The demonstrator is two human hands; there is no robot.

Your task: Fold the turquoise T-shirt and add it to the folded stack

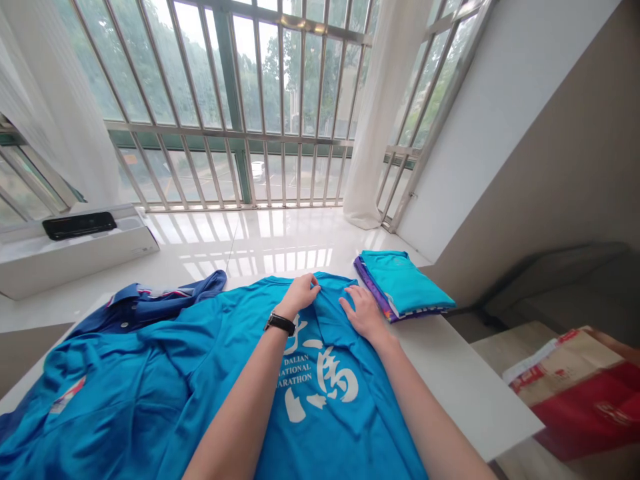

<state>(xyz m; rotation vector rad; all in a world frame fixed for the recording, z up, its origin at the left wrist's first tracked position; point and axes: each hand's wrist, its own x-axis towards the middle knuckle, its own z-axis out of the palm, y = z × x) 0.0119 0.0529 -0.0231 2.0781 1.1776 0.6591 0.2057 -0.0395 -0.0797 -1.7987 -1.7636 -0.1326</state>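
Note:
A bright blue T-shirt (pixel 345 433) with white lettering, including "MARATHON", lies spread before me. My left hand (pixel 301 295), a dark watch on its wrist, has its fingers pinched together on the fabric near the shirt's far edge. To its right, my right hand (pixel 364 312) rests on the shirt with fingers stretched out and thumb apart. Rumpled blue cloth (pixel 135 380) with a small red and white patch lies on the left; whether it belongs to the same shirt I cannot tell. Under it a navy collared shirt (pixel 145 307) shows in part.
Folded turquoise and purple clothes (pixel 407 283) are stacked by the right edge of the white ledge (pixel 480 393). At the back left, a white box (pixel 100 250) carries a black object (pixel 79 225). A red and beige bag (pixel 580 393) stands lower right. Window bars (pixel 283 140) close the back.

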